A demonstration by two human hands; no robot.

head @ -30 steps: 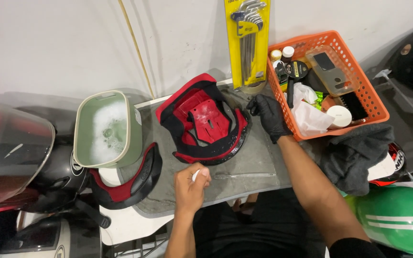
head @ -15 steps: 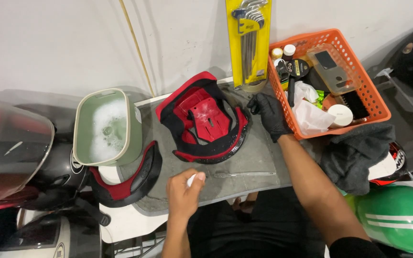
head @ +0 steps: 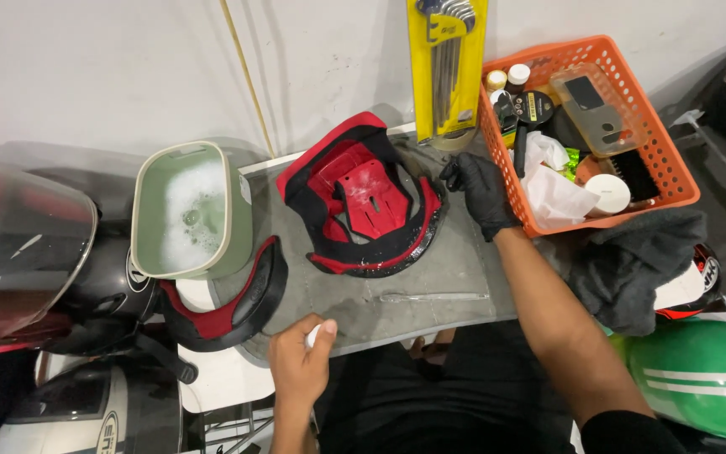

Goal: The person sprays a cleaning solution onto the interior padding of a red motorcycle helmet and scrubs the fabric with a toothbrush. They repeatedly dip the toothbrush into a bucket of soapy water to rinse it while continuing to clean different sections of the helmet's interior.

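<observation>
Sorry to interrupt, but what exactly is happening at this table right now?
A person is working on a red and black helmet liner lying on a grey mat. The right hand, in a black glove, rests at the liner's edge, while the bare left hand holds a small white object at the near side. A green tub of foamy water stands to the left, an orange basket of supplies to the right.

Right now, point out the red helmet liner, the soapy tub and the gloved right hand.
red helmet liner (head: pixel 363 195), head view, on its red centre pad.
soapy tub (head: pixel 186 217), head view, on the foam inside.
gloved right hand (head: pixel 482 189), head view, on the back of the glove.
</observation>
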